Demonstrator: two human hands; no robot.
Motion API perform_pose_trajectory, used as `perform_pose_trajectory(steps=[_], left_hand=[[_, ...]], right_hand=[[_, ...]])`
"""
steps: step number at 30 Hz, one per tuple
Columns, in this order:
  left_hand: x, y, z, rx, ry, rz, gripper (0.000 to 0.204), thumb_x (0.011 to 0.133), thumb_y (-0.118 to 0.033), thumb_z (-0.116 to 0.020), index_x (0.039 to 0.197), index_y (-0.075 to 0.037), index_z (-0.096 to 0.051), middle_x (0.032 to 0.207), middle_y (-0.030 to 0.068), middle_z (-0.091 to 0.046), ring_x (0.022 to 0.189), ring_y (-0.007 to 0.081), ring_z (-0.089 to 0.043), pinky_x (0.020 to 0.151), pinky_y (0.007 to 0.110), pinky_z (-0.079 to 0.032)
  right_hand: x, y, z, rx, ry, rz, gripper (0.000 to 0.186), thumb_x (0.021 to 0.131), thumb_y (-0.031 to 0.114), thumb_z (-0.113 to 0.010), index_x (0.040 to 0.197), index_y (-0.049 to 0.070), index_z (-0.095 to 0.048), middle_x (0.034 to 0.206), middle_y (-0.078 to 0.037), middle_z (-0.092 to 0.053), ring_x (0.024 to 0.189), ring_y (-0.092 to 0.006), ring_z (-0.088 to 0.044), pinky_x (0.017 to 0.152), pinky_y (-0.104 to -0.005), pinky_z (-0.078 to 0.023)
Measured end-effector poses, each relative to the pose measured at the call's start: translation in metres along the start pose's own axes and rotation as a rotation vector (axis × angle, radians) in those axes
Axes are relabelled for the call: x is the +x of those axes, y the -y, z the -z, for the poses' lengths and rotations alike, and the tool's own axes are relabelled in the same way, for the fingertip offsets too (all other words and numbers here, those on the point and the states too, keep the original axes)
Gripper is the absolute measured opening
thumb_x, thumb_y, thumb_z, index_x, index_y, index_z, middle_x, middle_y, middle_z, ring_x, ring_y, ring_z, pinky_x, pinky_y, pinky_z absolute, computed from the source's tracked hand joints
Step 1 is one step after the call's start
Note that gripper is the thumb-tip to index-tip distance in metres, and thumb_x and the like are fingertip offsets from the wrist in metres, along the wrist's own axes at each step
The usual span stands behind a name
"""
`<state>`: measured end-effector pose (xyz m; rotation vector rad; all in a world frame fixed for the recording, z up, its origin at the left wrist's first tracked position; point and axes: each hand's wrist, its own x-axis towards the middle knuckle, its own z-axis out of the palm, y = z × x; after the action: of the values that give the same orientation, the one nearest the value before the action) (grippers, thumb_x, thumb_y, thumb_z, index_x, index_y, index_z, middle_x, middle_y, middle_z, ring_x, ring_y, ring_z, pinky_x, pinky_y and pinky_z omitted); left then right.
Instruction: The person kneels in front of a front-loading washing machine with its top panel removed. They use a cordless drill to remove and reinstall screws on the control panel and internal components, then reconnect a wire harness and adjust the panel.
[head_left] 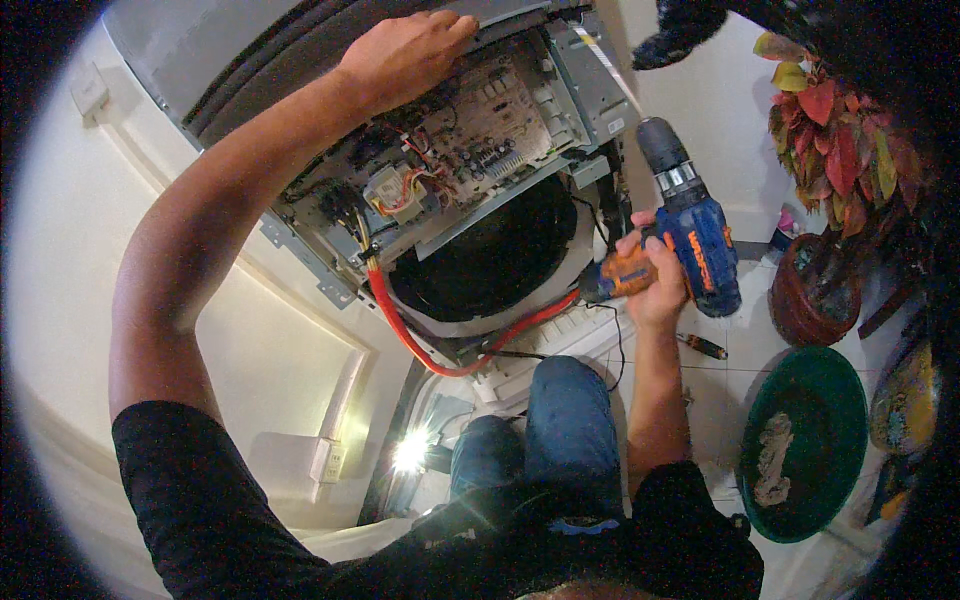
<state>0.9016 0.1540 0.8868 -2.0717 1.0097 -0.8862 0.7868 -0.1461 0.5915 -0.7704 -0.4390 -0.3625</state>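
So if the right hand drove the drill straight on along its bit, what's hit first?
Likely the metal frame right of the circuit board, near its top edge: the long bit on the drill in the right hand ends over it. Contact is unclear.

the head-worn camera looks down past the chest (480,545) and knees (570,395). its wide fisheye view faces the left hand (408,55) and right hand (660,280) from nearby.

From here I see matt plastic on the drill (708,255), shiny metal on its collar (675,178), smooth sheet metal on the chassis (600,102).
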Motion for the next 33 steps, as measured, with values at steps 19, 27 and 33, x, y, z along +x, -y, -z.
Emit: perform_pose_trajectory(steps=[19,27,33], left_hand=[[-0.007,0.014,-0.014,-0.033,-0.099,0.008,0.037,0.077,-0.005,-0.067,0.111,-0.008,-0.052,0.087,0.0152,-0.057,0.081,0.0373,-0.061,0.066,0.047,-0.05],[-0.014,0.015,-0.034,0.124,-0.097,0.097,0.046,0.079,-0.017,-0.072,0.12,-0.011,-0.052,0.1,0.0121,-0.059,0.096,0.0354,-0.06,0.076,0.05,-0.047],[-0.016,0.023,-0.041,0.088,-0.151,0.065,0.05,0.08,-0.029,-0.074,0.122,-0.014,-0.053,0.101,0.009,-0.059,0.097,0.0322,-0.061,0.075,0.049,-0.048]], right_hand=[[0.023,0.069,-0.049,-0.56,0.261,0.03,0.02,0.094,0.007,-0.061,0.113,0.003,-0.065,0.101,-0.008,-0.068,0.092,-0.0188,-0.064,0.083,-0.0343,-0.051],[0.04,0.078,-0.058,-0.847,0.329,0.418,0.01,0.091,0.009,-0.064,0.097,0.002,-0.067,0.082,-0.004,-0.066,0.067,-0.0123,-0.062,0.063,-0.0302,-0.051],[0.044,0.094,-0.071,-0.898,0.344,0.47,0.009,0.092,0.012,-0.067,0.091,0.003,-0.066,0.074,-0.003,-0.063,0.063,-0.0117,-0.059,0.061,-0.029,-0.048]])
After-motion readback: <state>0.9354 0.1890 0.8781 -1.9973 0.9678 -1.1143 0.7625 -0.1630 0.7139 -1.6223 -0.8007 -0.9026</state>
